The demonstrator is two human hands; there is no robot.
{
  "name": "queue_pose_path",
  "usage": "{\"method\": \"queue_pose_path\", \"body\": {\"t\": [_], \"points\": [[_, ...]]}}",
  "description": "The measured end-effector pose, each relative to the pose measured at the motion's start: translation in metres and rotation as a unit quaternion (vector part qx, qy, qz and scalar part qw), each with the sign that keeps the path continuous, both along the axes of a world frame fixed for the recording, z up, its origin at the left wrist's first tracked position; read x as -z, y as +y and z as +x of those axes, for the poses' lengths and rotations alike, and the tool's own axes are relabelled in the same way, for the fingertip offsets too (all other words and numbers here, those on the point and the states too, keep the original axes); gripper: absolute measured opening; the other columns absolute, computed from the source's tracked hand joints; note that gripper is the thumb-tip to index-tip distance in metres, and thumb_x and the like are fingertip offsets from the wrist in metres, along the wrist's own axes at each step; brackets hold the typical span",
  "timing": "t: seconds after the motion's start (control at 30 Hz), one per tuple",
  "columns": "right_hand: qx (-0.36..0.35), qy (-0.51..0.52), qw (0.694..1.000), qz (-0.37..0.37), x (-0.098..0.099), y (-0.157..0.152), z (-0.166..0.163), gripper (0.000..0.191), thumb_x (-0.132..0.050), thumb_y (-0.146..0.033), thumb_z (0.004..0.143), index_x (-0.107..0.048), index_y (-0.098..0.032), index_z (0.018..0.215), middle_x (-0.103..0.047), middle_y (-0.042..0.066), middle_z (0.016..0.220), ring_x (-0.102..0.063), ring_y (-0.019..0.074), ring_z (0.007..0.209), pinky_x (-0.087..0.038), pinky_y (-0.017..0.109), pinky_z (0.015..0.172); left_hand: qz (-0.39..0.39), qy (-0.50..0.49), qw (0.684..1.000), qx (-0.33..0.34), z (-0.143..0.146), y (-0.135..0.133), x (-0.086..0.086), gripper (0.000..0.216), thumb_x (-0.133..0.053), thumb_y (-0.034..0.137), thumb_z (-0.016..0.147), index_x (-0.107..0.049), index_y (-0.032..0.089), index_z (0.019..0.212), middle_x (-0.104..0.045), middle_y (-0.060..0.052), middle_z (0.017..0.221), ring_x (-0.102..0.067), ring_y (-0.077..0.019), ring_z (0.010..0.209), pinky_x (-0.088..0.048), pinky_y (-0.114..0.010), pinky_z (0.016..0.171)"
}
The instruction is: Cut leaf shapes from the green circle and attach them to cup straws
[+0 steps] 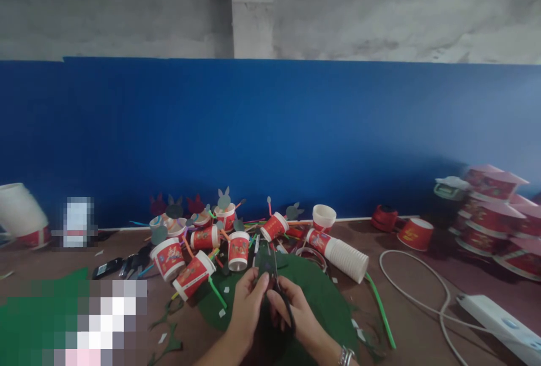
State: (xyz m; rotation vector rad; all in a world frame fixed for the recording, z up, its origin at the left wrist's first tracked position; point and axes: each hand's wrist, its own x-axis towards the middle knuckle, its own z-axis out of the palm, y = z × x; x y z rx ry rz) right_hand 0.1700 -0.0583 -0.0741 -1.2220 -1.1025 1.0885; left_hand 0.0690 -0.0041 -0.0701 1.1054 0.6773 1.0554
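Low in the middle of the view, my right hand [298, 307] is closed round the black handles of a pair of scissors [289, 316], whose blades point away from me. Close beside it, my left hand [249, 304] pinches a small dark green piece [265, 262] that looks like felt or paper, right by the blades. Whether the blades are apart is hard to make out. Beneath both hands lies a large dark green sheet [327, 293]. Just beyond are red-and-white paper cups [239, 250], some with coloured pipe-cleaner limbs and rabbit-shaped heads [224, 198].
A stack of cups [344, 259] lies on its side right of centre, near a green pipe cleaner [382, 315]. A white power strip [502, 326] and its cable sit at the right. Pink-topped red cups [494, 208] are piled behind it. Green scraps [171, 343] litter the brown table.
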Motion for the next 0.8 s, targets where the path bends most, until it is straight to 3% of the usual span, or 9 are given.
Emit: {"method": "queue_pose_path", "body": {"t": [0.4, 0.8], "points": [[0.010, -0.001, 1.000, 0.006, 0.0023, 0.0011, 0.0011, 0.043, -0.061, -0.058, 0.071, -0.052, -0.016, 0.076, -0.045, -0.008, 0.046, -0.039, 0.0054, 0.036, -0.032, 0.015, 0.035, 0.009, 0.026, 1.000, 0.004, -0.0005, 0.0032, -0.0025, 0.034, -0.068, 0.048, 0.065, -0.059, 0.015, 0.068, -0.057, 0.001, 0.059, -0.052, -0.0128, 0.054, -0.041, -0.023, 0.052], [0.010, -0.001, 1.000, -0.001, -0.0039, -0.0014, 0.0011, 0.043, -0.060, -0.058, 0.072, -0.050, -0.016, 0.076, -0.046, -0.007, 0.049, -0.042, 0.0057, 0.038, -0.031, 0.015, 0.035, 0.001, 0.015, 0.998, 0.064, -0.0027, 0.0062, 0.0021, 0.028, -0.065, 0.042, 0.071, -0.059, 0.015, 0.075, -0.056, 0.002, 0.061, -0.051, -0.0111, 0.050, -0.041, -0.023, 0.049]]}}
